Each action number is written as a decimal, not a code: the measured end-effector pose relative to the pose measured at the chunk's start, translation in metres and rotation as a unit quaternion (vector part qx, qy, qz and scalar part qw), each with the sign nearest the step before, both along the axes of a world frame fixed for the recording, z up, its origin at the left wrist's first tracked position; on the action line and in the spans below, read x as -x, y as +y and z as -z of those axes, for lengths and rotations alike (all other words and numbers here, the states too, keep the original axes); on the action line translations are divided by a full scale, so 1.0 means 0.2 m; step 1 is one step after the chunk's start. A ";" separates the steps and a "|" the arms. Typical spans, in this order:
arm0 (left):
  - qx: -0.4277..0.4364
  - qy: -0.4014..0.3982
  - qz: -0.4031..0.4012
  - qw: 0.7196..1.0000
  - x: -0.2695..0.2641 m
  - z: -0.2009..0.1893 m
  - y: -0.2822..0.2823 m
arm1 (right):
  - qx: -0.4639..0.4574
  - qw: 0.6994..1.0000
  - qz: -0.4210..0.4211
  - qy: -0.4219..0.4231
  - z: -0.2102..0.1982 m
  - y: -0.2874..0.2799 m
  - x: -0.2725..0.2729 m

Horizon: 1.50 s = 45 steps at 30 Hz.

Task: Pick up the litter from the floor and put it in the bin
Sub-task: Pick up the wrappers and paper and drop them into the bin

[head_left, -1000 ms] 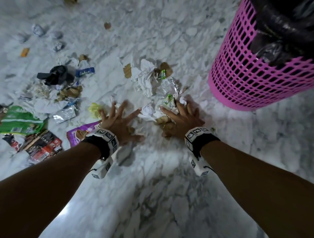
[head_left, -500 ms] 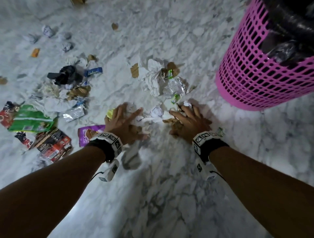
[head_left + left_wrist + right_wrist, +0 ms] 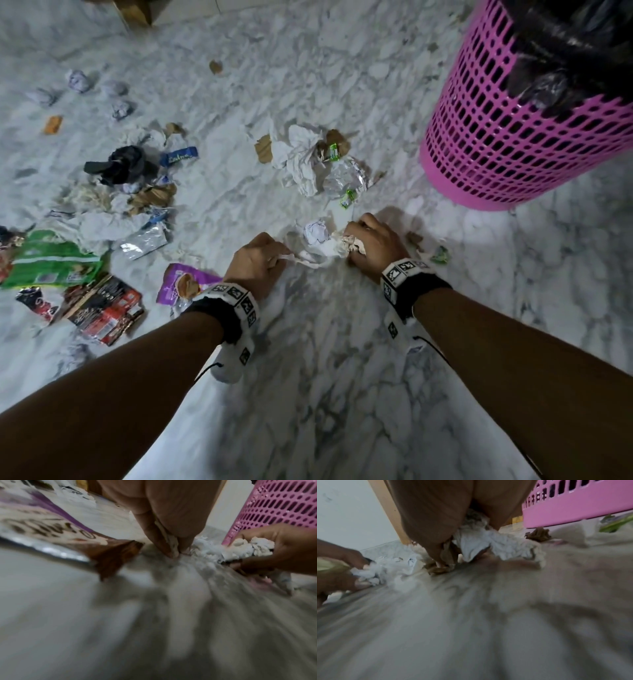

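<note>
Both hands are down on the marble floor (image 3: pixel 342 394) with a small heap of crumpled white paper (image 3: pixel 317 236) between them. My left hand (image 3: pixel 260 260) has its fingers curled round a strip of white paper (image 3: pixel 169 540). My right hand (image 3: pixel 370 240) clutches a wad of white tissue and brown paper (image 3: pixel 476 540). The pink mesh bin (image 3: pixel 507 130), lined with a black bag (image 3: pixel 565 44), stands just beyond and to the right of my right hand.
Litter covers the floor to the left: a purple wrapper (image 3: pixel 185 282), a green packet (image 3: pixel 48 263), red and black packets (image 3: pixel 102 308), a foil wrapper (image 3: pixel 144 241), a black bag (image 3: pixel 120 164). More white paper and foil (image 3: pixel 308 161) lies ahead. A small green scrap (image 3: pixel 440 255) lies right of my right wrist.
Both hands lay flat with spread fingers on the litter; they have since curled closed, gathering the white and brown paper. The view has shifted slightly toward the bin.
</note>
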<state>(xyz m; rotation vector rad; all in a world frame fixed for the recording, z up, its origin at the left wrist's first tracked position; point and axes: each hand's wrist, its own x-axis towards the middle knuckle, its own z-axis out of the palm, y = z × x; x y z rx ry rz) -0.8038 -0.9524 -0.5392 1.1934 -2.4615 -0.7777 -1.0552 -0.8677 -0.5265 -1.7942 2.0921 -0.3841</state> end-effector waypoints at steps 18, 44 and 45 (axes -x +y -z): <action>0.023 -0.090 0.154 0.984 0.53 -0.19 -0.07 | 0.132 0.952 0.221 -0.166 -0.15 0.17 0.18; -0.089 -0.074 0.043 0.992 0.25 -0.25 -0.16 | -0.021 0.949 0.312 -0.033 -0.01 0.39 0.37; -0.084 -0.094 0.042 0.991 0.25 -0.27 -0.15 | -0.019 0.947 0.317 -0.041 -0.02 0.39 0.36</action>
